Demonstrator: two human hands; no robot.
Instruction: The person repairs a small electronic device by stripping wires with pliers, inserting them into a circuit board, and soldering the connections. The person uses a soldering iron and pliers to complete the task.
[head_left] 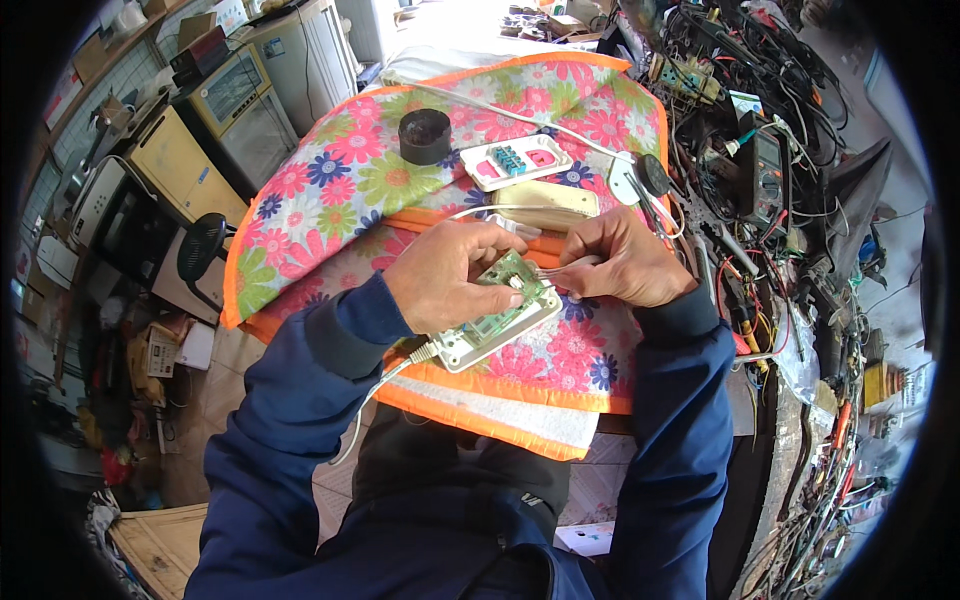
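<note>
No text can be read; a small white mark (529,499), perhaps lettering, sits on the trousers (405,455) toward six o'clock.

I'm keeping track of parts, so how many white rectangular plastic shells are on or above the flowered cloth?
2: one shell beneath the green circuit board by the left hand, the other shell farther forward, holding blue pieces. Others may be hidden.
</note>
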